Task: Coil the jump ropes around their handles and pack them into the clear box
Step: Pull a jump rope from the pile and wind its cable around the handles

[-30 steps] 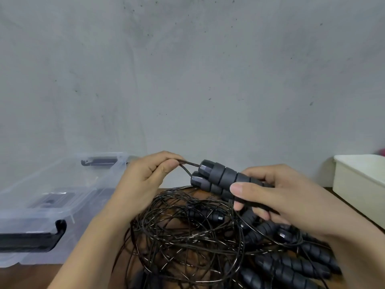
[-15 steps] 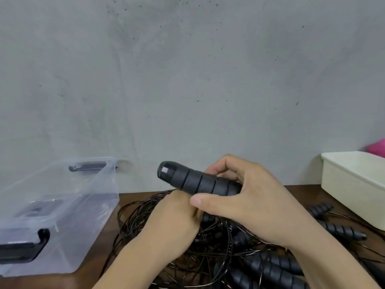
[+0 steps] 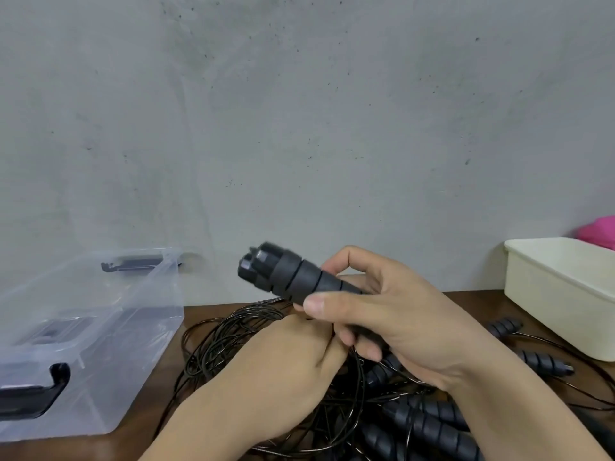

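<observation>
My right hand (image 3: 396, 324) grips a pair of black ribbed jump rope handles (image 3: 286, 277), held together with their caps pointing up and left. My left hand (image 3: 283, 364) sits below and just left of it, fingers curled under the handles where the thin black cord (image 3: 357, 387) runs; what the fingers hold is hidden. A tangled pile of black cords (image 3: 219, 341) and more ribbed handles (image 3: 429, 427) lies on the brown table beneath both hands. The clear box (image 3: 139, 331) with black latches stands at the left.
A cream plastic tub (image 3: 559, 294) stands at the right edge, with something pink (image 3: 599, 231) behind it. Loose handles (image 3: 545, 361) lie near the tub. A grey wall rises close behind the table (image 3: 466, 301).
My left hand dropped from the handles' tips, where it pinched the cord, to below my right hand. My right hand tilted the handle pair upward. The view shifted.
</observation>
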`<state>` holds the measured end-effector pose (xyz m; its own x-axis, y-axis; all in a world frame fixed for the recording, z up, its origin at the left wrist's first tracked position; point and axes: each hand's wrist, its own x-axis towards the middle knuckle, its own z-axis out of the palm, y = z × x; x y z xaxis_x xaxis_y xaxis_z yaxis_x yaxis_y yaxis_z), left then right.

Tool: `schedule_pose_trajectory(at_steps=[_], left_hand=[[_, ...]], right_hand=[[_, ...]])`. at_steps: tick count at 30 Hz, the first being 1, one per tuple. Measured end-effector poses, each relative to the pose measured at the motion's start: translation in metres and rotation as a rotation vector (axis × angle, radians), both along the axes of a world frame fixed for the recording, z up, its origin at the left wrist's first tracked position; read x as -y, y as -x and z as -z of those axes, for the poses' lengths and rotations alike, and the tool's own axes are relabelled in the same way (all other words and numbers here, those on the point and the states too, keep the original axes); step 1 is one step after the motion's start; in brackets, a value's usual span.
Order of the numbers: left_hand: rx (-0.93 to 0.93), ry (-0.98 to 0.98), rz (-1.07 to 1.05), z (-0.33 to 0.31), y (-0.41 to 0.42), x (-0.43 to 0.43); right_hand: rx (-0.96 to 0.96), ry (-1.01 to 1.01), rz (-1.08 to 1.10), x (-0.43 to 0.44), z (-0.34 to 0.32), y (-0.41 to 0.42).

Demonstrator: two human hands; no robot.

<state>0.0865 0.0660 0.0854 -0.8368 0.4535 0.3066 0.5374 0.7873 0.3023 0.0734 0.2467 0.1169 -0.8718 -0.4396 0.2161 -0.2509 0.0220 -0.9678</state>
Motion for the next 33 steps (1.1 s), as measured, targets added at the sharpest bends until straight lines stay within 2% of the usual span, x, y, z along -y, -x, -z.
schedule_pose_trajectory(at_steps=[3,5,9,12,14,17,25,29,33], left_hand=[[-0.026,-0.034,0.014,0.002,0.001,-0.001],[-0.017,0.036,0.019,0.003,0.000,-0.001],[0.024,-0.009,0.063,-0.005,0.000,0.006],[0.051,-0.124,0.127,-0.019,-0.006,0.017],[0.058,-0.214,0.143,-0.028,-0.010,0.025],[-0.026,-0.284,0.138,-0.033,-0.011,0.035],[-0.195,-0.466,0.033,-0.039,-0.003,0.050],[-0.195,-0.569,0.023,-0.044,-0.002,0.065],[-0.249,-0.520,0.010,-0.046,-0.006,0.065]], right_hand=[[0.015,0.163,0.090,-0.001,0.000,0.005],[-0.072,0.199,0.234,-0.005,-0.001,0.011],[-0.331,0.033,0.507,-0.015,0.002,0.021],[-0.414,-0.137,0.621,-0.019,0.010,0.029],[-0.424,-0.211,0.617,-0.019,0.015,0.033],[-0.409,-0.341,0.569,-0.010,0.021,0.037],[-0.489,-0.656,0.309,0.020,0.030,0.020],[-0.460,-0.650,0.168,0.011,0.014,0.003],[-0.437,-0.637,0.100,0.001,0.001,-0.006]])
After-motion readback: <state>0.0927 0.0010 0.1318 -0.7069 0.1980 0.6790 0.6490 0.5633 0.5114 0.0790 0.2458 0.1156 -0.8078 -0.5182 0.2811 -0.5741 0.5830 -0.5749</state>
